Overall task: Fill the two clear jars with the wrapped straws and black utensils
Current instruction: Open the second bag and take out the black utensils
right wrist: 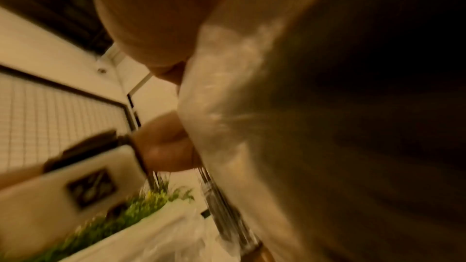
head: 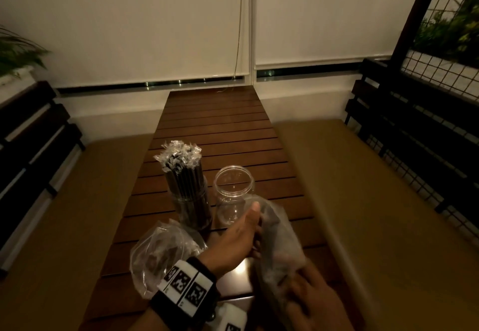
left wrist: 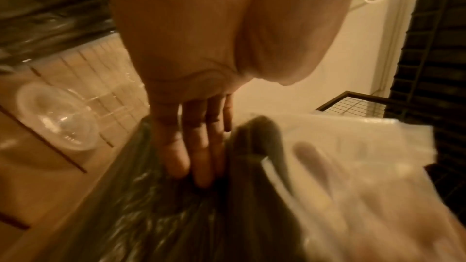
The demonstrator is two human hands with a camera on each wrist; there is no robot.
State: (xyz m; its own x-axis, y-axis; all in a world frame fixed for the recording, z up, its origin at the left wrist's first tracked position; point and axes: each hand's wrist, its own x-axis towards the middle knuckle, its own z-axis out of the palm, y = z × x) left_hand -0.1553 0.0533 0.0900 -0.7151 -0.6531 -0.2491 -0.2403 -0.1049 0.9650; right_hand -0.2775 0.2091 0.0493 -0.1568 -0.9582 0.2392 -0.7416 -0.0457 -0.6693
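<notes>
A clear jar [head: 191, 201] packed with wrapped straws [head: 181, 159] stands on the slatted wooden table [head: 215, 123]. Just to its right is an empty clear jar [head: 234, 190] [left wrist: 60, 121]. In front of that jar a clear plastic bag of black utensils [head: 280, 247] [left wrist: 327, 166] [right wrist: 252, 107] is held up. My right hand [head: 316, 302] grips its lower end; the hand is blurred. My left hand [head: 246, 229] reaches into the bag's mouth with straight fingers [left wrist: 199, 146] among the dark utensils. Their tips are partly hidden.
A second crumpled plastic bag [head: 158, 253] with dark contents lies on the table at the near left, beside my left wrist. Tan cushioned benches [head: 375, 201] flank the table. Dark slatted and wire-mesh panels [head: 427, 123] rise at both sides.
</notes>
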